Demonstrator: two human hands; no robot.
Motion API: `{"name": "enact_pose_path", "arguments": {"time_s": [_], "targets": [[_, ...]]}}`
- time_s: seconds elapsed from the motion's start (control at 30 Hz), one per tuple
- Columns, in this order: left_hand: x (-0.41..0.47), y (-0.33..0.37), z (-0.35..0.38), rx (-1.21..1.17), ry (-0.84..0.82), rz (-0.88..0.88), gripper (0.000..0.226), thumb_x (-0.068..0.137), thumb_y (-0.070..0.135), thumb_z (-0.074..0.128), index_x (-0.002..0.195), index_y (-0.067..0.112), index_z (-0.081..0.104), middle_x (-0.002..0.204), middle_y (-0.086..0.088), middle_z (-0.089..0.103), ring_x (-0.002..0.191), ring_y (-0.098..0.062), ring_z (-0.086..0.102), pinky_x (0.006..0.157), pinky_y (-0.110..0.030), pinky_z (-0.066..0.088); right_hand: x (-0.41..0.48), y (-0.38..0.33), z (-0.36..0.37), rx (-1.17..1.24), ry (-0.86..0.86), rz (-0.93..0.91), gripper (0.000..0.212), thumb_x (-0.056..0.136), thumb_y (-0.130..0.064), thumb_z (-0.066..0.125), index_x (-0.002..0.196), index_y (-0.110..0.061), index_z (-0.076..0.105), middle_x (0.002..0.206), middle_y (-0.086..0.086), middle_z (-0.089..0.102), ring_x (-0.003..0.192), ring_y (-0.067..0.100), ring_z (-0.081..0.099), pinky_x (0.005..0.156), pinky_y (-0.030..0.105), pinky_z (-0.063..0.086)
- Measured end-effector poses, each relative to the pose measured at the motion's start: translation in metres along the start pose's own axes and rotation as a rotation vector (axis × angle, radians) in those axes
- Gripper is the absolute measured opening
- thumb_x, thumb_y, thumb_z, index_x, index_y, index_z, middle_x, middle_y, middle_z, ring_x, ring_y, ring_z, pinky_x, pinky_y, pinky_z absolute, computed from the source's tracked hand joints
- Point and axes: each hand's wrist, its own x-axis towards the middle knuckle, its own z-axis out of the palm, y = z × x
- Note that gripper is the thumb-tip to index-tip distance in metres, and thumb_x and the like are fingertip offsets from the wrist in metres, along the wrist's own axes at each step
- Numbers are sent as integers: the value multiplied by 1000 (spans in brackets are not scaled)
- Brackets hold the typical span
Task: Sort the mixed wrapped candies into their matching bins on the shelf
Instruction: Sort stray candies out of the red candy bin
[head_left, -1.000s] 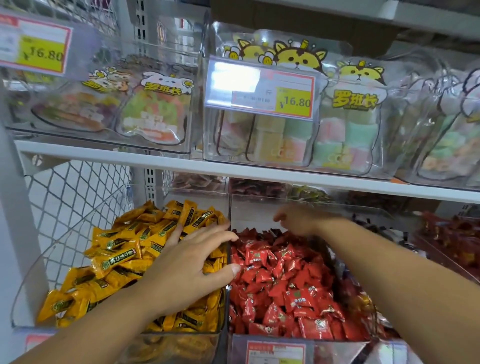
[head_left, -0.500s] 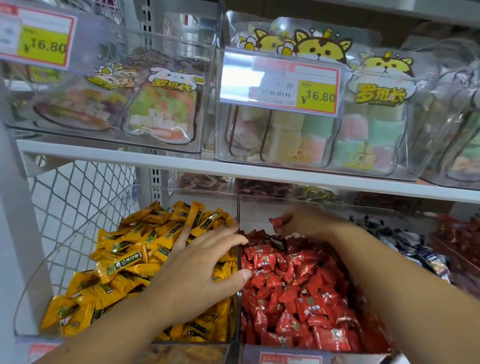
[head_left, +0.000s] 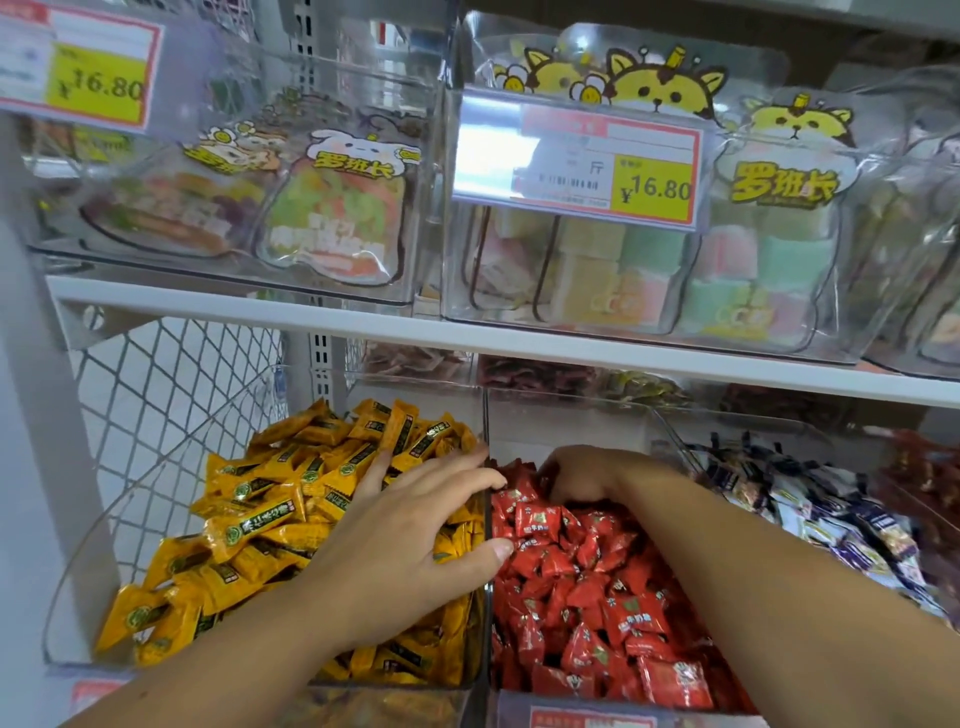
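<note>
Left of the divider our left hand lies flat, fingers spread, on the yellow candies. Right of it our right hand curls into the back of the red candies; whether it grips one we cannot tell. Both piles look one colour, so we judge both nearly sorted; strays may hide underneath.

Single head view, close in, facing forward-down at shelf; clear bins fill lower frame.
</note>
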Motion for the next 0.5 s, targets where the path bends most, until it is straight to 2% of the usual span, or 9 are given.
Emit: {"name": "enact_pose_path", "arguments": {"time_s": [0.07, 0.13, 0.23, 0.37, 0.43, 0.5], "targets": [[0, 0, -2, 4, -8, -1, 69, 74, 82, 10, 139, 59, 17, 153, 37, 2, 140, 14, -3, 119, -41, -14, -4, -1, 0, 3, 15, -1, 34, 82, -13, 64, 116, -15, 70, 117, 5, 68, 100, 20, 63, 89, 32, 50], [-1, 0, -3, 6, -11, -5, 69, 74, 83, 9, 139, 59, 16, 153, 37, 2, 140, 14, -2, 119, -41, -14, -10, -2, -4, -32, 33, -23, 34, 83, -8, 63, 116, -14, 70, 117, 5, 68, 100, 21, 64, 87, 30, 50], [-1, -1, -3, 6, 4, 4, 76, 71, 90, 7, 139, 58, 19, 153, 37, 4, 139, 15, 0, 118, -39, -14, -26, -1, -13, -6, 90, -76, 37, 84, -2, 59, 117, -14, 70, 121, 3, 67, 104, 16, 63, 82, 19, 44], [-1, 2, -2, -5, 23, -5, 70, 74, 82, 13, 139, 57, 23, 152, 37, 6, 137, 17, 2, 119, -40, -12, -53, 8, -24, 327, 206, -185, 23, 82, -10, 72, 98, -26, 75, 104, -6, 69, 96, 10, 60, 78, 18, 44], [-2, 4, -1, 2, 31, -14, 71, 74, 79, 13, 140, 56, 24, 151, 36, 7, 136, 17, 1, 120, -41, -10, -70, 10, -26, 469, 241, -222, 24, 80, -8, 74, 96, -24, 74, 101, -6, 69, 95, 9, 60, 74, 12, 43], [-2, 8, -2, 8, 40, -24, 73, 74, 77, 12, 141, 53, 25, 150, 36, 7, 138, 14, 3, 120, -42, -10, -85, 12, -24, 573, 264, -256, 25, 80, -4, 73, 101, -18, 74, 95, -8, 69, 86, 2, 63, 65, 5, 43]]}}
